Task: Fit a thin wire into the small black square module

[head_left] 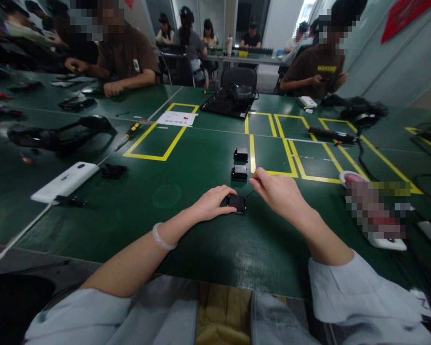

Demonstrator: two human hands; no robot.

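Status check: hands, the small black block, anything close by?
Left hand steadies small black block on green table. Right hand pinches thin tool at block's edge. Two more black blocks just beyond, apart.

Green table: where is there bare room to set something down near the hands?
Bare green table lies between the forearms, and left of the left hand up to the white power bank. It is crowded ahead: the right hand, three small black boxes and the yellow-taped squares.
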